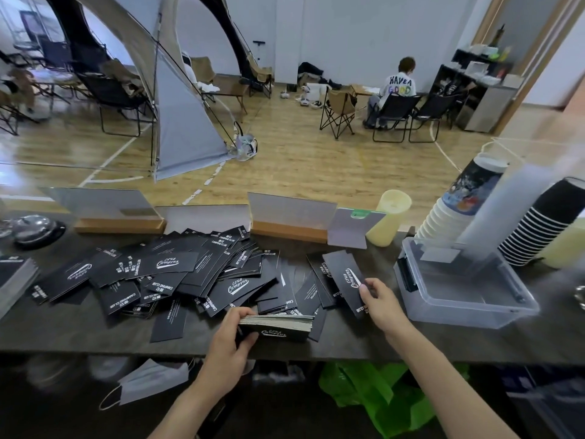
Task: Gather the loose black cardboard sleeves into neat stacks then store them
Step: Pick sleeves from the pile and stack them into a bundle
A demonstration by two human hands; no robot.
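Head view shows gathering under way: left hand (232, 335), low centre, grips a neat stack of flat black cardboard sleeves (276, 324) at the dark counter (79, 331) edge. Right hand (381, 301) pinches one loose black printed sleeve (346, 277). Next, I judge, it must square onto the stack. Loose sleeves (152, 274) sprawl left; a clear plastic bin (468, 308) waits right.

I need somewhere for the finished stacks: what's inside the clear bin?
Through the clear walls of the bin, the floor looks bare, with nothing lying on it. A cloudy wrapper leans over the far corner, so anything there is hidden.
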